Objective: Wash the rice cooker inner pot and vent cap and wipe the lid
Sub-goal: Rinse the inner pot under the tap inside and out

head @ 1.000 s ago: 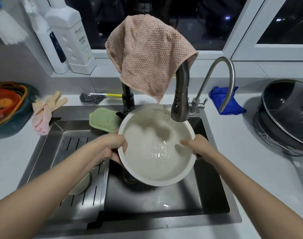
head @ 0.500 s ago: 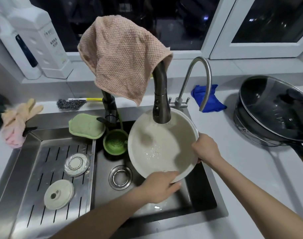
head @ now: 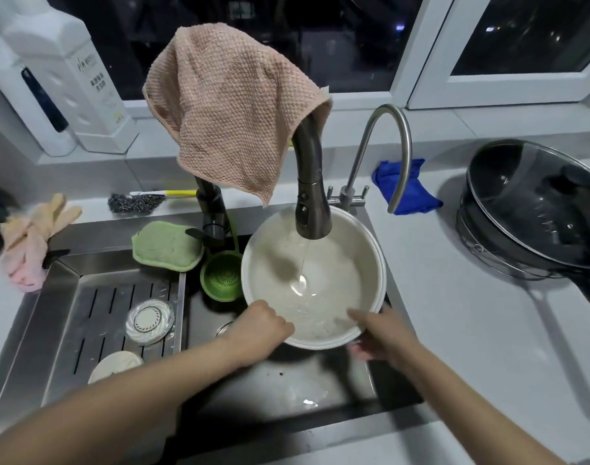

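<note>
The pale round inner pot [head: 337,263] is held tilted over the sink under the dark faucet head [head: 312,213]. A thin stream of water runs into it and pools at its lower side. My left hand [head: 258,327] grips the near-left rim. My right hand [head: 380,333] holds the near-right rim, one finger lying inside. Two small round parts rest on the slatted drain rack: a clear-rimmed cap [head: 149,320] and a cream disc [head: 117,362] partly behind my left forearm.
A pink cloth [head: 233,115] hangs over the faucet. A green sponge [head: 167,245] and green strainer [head: 223,276] sit at the sink's back. A second curved tap [head: 387,149], blue cloth [head: 411,186], lidded black pan [head: 535,209], gloves [head: 31,236] and white bottles [head: 68,78] surround the basin.
Water now streams from the faucet into the pot. My left hand slid along the near rim to the left, and my right hand moved from the right side down to the near-right rim.
</note>
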A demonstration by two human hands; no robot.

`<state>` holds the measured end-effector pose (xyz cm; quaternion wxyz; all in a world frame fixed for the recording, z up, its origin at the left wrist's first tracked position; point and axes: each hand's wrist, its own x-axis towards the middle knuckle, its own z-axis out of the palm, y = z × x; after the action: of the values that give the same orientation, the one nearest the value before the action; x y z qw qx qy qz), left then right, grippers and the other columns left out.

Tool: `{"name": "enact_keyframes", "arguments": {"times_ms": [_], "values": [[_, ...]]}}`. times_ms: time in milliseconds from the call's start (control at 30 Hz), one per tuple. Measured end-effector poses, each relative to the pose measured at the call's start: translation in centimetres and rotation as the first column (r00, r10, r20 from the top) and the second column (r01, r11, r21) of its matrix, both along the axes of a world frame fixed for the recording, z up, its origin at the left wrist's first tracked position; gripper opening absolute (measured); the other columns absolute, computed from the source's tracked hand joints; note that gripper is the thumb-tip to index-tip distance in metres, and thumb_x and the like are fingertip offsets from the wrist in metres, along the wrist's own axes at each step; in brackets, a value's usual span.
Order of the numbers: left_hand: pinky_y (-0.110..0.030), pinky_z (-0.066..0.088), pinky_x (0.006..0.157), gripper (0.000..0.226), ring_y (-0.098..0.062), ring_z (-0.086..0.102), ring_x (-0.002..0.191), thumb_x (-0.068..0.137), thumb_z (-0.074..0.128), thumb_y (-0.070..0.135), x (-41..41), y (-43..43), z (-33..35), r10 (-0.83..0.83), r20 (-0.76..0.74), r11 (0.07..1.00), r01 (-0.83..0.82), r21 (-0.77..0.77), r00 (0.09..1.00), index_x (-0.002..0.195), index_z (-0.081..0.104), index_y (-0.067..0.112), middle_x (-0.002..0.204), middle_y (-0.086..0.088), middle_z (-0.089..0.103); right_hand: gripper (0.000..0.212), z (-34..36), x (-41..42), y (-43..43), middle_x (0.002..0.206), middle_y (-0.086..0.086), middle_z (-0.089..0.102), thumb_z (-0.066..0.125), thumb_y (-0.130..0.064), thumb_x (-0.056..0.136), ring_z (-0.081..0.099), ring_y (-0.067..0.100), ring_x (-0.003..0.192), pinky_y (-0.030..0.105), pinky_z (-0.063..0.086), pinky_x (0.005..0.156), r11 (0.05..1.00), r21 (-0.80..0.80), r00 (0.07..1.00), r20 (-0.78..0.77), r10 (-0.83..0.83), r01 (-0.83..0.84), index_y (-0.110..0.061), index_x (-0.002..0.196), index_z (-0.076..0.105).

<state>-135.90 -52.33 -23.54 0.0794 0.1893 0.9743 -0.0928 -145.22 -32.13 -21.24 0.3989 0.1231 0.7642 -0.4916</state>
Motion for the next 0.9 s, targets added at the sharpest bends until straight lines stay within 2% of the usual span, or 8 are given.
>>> {"name": "enact_keyframes", "arguments": {"times_ms": [133, 233, 367, 467, 567, 700, 800, 900], "values": [[-0.016, 0.031, 0.039, 0.042, -0.015, 0.055, 0.038, 0.02, 0.079, 0.026, 0.0, 5.1, -0.5, 0.141, 0.052, 0.977, -0.147, 0.152, 0.989, 0.056, 0.059, 0.02, 0.045, 0.003, 0.056, 0.018, -0.7, 2.0, -2.6, 0.077, 0.014, 0.063, 0.047, 0.004, 0.087, 0.063, 0.027, 0.06, 0.028, 0.051, 0.04, 0.947, -0.14, 0.955, 0.113, -0.275, 0.289, -0.001, 0.101, 0.056], [-0.036, 0.042, 0.065, 0.024, -0.034, 0.062, 0.082, 0.087, 0.057, 0.023, 0.8, 5.3, -0.7, 0.196, 0.293, 0.911, -0.284, 0.298, 0.936, 0.109, 0.054, 0.015, 0.093, -0.011, 0.067, 0.023, 0.9, -0.9, -2.2, 0.069, 0.016, 0.059, 0.037, 0.011, 0.08, 0.06, 0.031, 0.055, 0.04, 0.056, 0.047, 0.992, 0.061, 0.993, -0.055, -0.107, 0.111, 0.002, 0.093, 0.055], [-0.033, 0.045, 0.071, 0.014, -0.032, 0.062, 0.082, 0.091, 0.047, 0.023, 2.5, 0.4, -1.3, -0.041, 0.349, 0.933, -0.089, 0.349, 0.936, 0.094, 0.057, 0.015, 0.088, -0.009, 0.067, 0.021, 4.3, -3.9, -1.1, 0.046, 0.022, 0.056, 0.033, 0.014, 0.075, 0.057, 0.032, 0.038, 0.03, 0.049, 0.036, 0.894, 0.345, 0.957, 0.059, 0.283, -0.286, 0.011, 0.071, 0.053], [-0.04, 0.045, 0.098, 0.011, -0.012, 0.066, 0.074, 0.072, 0.052, 0.024, 1.8, -3.2, -1.6, -0.16, 0.079, 0.985, 0.154, 0.082, 0.984, 0.075, 0.062, 0.026, 0.07, 0.007, 0.065, 0.03, 5.0, -5.1, -0.8, 0.069, 0.032, 0.064, 0.032, 0.008, 0.083, 0.064, 0.035, 0.055, 0.037, 0.059, 0.058, 0.814, 0.389, 0.902, 0.173, 0.396, -0.432, 0.021, 0.096, 0.056], [-0.064, -0.011, 0.107, 0.036, -0.023, 0.038, 0.134, 0.081, 0.053, 0.008, 0.0, -5.2, -0.2, -0.095, 0.152, 0.974, 0.123, -0.188, 0.984, 0.114, 0.059, 0.021, 0.127, -0.006, 0.054, 0.031, 4.8, -5.2, -0.9, 0.082, 0.036, 0.065, 0.032, 0.006, 0.085, 0.065, 0.034, 0.058, 0.036, 0.058, 0.063, 0.783, 0.412, 0.884, 0.179, 0.432, -0.466, 0.021, 0.099, 0.055], [-0.061, -0.025, 0.101, 0.042, -0.029, 0.004, 0.145, 0.096, 0.038, 0.016, -2.7, -5.0, 0.4, -0.017, 0.084, 0.887, 0.054, -0.459, 0.996, 0.138, 0.042, 0.012, 0.156, -0.012, 0.015, 0.021, 5.4, -5.0, -1.6, 0.058, 0.026, 0.062, 0.037, 0.007, 0.079, 0.063, 0.032, 0.049, 0.033, 0.056, 0.054, 0.8, 0.437, 0.904, 0.09, 0.417, -0.412, 0.012, 0.076, 0.056], [-0.052, -0.018, 0.11, 0.043, -0.035, 0.007, 0.144, 0.097, 0.031, 0.018, -4.3, -3.8, -1.0, 0.037, 0.103, 0.903, 0.011, -0.43, 0.994, 0.137, 0.041, 0.005, 0.153, -0.014, 0.023, 0.019, 6.3, -4.9, -2.2, 0.052, 0.016, 0.062, 0.041, 0.0, 0.076, 0.068, 0.037, 0.07, 0.032, 0.052, 0.062, 0.764, 0.516, 0.878, -0.049, 0.477, -0.386, -0.004, 0.061, 0.051], [-0.042, 0.028, 0.112, 0.031, -0.033, 0.038, 0.13, 0.089, 0.043, 0.012, -5.5, -2.8, -1.4, 0.115, 0.154, 0.98, -0.087, -0.177, 0.981, 0.112, 0.063, 0.011, 0.127, -0.007, 0.054, 0.013, 7.0, -4.4, -2.4, 0.092, 0.017, 0.068, 0.044, -0.01, 0.082, 0.065, 0.036, 0.09, 0.032, 0.05, 0.077, 0.638, 0.688, 0.725, -0.236, 0.646, -0.345, -0.01, 0.07, 0.049]]}}
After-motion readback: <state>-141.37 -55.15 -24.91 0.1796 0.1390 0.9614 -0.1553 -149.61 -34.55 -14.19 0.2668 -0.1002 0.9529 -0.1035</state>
